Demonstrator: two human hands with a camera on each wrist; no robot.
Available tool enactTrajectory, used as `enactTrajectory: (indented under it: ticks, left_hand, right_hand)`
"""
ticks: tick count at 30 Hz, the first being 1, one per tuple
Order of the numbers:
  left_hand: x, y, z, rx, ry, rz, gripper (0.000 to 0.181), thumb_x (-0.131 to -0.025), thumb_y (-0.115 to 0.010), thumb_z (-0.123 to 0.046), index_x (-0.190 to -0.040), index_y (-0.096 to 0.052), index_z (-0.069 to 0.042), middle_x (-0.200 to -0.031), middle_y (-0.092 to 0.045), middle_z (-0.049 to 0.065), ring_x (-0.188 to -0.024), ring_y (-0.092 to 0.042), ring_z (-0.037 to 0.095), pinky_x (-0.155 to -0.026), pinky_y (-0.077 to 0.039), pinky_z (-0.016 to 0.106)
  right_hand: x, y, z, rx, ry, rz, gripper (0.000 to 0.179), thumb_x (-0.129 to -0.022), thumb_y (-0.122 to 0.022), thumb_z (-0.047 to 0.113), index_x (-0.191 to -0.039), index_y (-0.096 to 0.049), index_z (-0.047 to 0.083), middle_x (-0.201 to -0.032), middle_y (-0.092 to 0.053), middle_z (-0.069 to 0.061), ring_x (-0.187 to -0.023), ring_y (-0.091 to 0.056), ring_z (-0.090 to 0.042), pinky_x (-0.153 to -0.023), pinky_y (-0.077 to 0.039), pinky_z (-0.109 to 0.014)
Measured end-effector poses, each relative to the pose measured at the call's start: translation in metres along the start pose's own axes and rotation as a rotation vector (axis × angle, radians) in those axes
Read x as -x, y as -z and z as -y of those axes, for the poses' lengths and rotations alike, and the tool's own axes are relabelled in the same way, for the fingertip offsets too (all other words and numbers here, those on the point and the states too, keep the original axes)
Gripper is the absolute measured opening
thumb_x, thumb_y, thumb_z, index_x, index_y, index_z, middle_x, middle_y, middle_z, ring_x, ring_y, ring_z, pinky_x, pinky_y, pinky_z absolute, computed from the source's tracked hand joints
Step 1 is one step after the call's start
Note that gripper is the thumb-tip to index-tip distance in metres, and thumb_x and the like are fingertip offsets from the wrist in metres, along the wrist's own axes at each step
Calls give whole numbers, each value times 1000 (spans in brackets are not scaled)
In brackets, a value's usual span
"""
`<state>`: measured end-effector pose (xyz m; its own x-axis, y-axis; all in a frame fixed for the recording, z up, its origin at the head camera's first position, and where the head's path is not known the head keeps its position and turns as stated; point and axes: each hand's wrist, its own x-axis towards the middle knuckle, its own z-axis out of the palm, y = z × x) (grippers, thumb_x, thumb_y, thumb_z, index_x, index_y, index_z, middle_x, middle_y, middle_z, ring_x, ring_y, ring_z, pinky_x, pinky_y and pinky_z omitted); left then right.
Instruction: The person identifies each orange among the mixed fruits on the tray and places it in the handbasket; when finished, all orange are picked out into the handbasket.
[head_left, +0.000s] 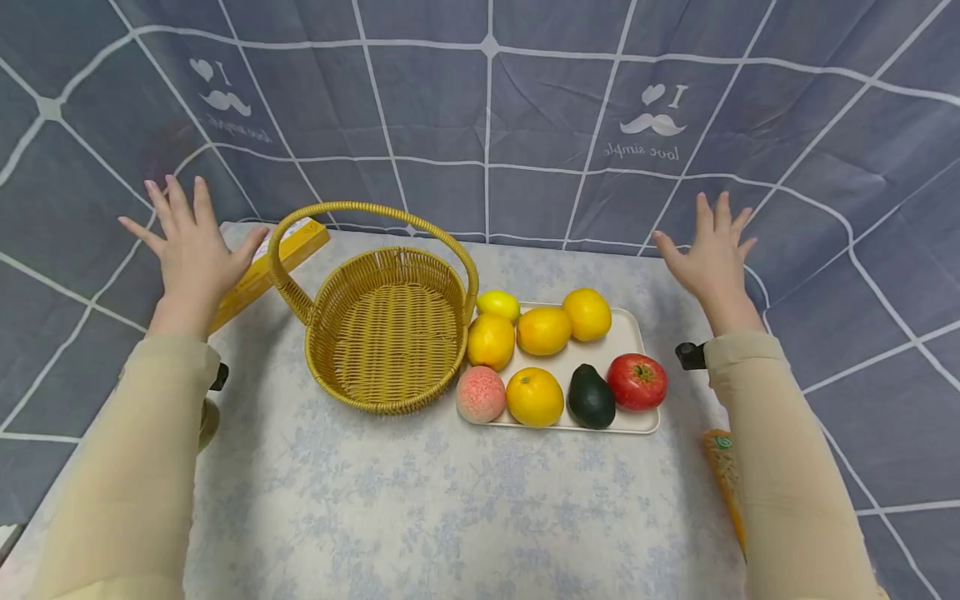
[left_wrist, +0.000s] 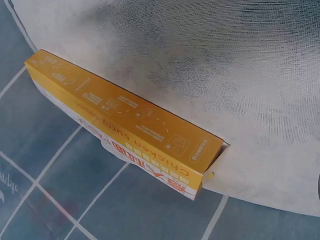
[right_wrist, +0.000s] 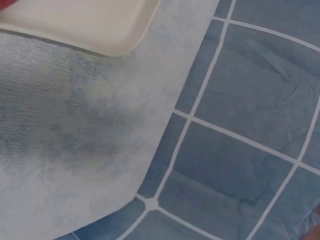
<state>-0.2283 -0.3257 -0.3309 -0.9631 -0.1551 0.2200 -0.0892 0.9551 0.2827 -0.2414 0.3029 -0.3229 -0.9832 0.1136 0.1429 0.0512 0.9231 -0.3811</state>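
Note:
My left hand is raised with its fingers spread, above a yellow box at the back left. My right hand is held up too, fingers extended, right of the tray; neither hand holds anything. Between them stands a wicker basket with a tall arched handle and nothing inside. Beside it a cream tray bears a peach, an avocado, a red pomegranate-like fruit, a lemon and several orange-yellow fruits. Some of these lean over the tray's rim, close to the basket.
In the left wrist view the yellow box reads "Chicken curry sauce". An orange packet lies partly under the right sleeve. A blue-grey checked curtain borders the table's back and sides. The tablecloth has a pale floral print.

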Motion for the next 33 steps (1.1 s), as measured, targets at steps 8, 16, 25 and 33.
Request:
enactTrajectory:
  ticks: [8, 16, 25, 33]
  left_hand:
    - [17, -2, 2, 89, -12, -60, 92, -97, -40, -60, -158, -2, -3, -162, 20, 18, -147, 27, 38, -107, 21, 73]
    - [45, -4, 0, 289, 12, -95, 79, -99, -47, -41, -157, -12, -2, -164, 8, 20, -150, 19, 37, -111, 16, 70]
    - [88, -10, -11, 505, 18, -66, 69, -100, -52, -32, -157, -22, -8, -166, -7, 15, -153, -2, 34, -119, -4, 65]
    - [118, -33, -27, 633, -13, 47, 66, -100, -55, -25, -154, -26, 0, -162, -14, 23, -147, -17, 46, -113, -21, 69]
  right_hand:
    - [9, -8, 4, -79, 10, 13, 88, -96, -48, 56, -160, -6, 12, -165, 10, -18, -145, 22, -48, -109, 9, -76]
    - [22, -17, 17, -130, 52, 70, 87, -96, -51, 52, -159, -9, 9, -165, 4, -20, -146, 16, -50, -111, 5, -74]
    - [43, -31, 37, -227, 51, 200, 86, -96, -53, 51, -159, -12, 10, -166, -4, -17, -150, 4, -44, -114, -9, -73]
    - [50, -46, 42, -258, 38, 340, 86, -97, -50, 53, -159, -12, 9, -165, -11, -20, -149, -14, -44, -117, -17, -66]
